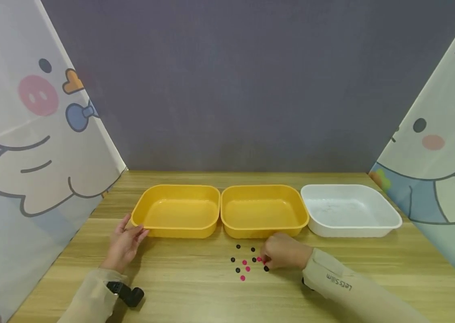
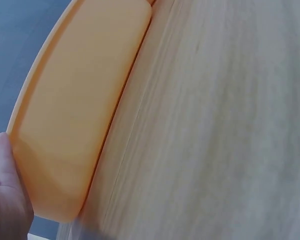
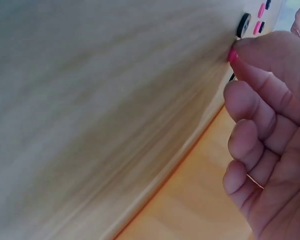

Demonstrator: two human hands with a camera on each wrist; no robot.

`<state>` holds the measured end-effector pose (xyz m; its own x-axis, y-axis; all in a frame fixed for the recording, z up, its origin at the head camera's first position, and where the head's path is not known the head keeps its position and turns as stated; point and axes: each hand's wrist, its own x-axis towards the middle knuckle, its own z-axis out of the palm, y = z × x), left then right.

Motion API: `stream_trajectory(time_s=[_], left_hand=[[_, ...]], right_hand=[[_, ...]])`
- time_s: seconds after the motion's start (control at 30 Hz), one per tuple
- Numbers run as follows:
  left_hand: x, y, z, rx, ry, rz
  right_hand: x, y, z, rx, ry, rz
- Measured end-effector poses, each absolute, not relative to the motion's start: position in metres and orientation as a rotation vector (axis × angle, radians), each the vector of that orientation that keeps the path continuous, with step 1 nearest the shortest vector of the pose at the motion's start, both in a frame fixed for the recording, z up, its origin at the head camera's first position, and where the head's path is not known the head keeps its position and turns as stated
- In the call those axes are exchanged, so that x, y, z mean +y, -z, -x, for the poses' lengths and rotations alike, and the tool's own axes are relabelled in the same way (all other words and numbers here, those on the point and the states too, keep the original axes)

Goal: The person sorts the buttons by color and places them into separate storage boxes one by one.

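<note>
My right hand pinches a small pink button between thumb and index finger, low over the table. Its other fingers are curled, as the right wrist view shows. Around it lie several black buttons and pink buttons scattered on the wood. At the near left corner of the left yellow tray, my left hand touches the outside with its fingers fairly straight. The left wrist view shows a straight finger against the tray's side.
A second yellow tray sits in the middle, against the left one, with a white tray to its right. All three stand in a row on the wooden table. Behind is a grey panel, with printed cloths at the sides.
</note>
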<state>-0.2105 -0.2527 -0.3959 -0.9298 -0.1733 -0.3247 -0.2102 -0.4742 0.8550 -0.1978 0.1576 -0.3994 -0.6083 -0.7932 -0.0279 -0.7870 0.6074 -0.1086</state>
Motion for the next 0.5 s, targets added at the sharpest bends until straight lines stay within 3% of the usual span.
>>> stream_trajectory(time_s=[0.5], left_hand=[[-0.2514, 0.3944, 0.2127, 1.644, -2.554, 0.593]], right_hand=[[0.1545, 0.4028, 0.1978, 2.74, 0.036, 1.341]])
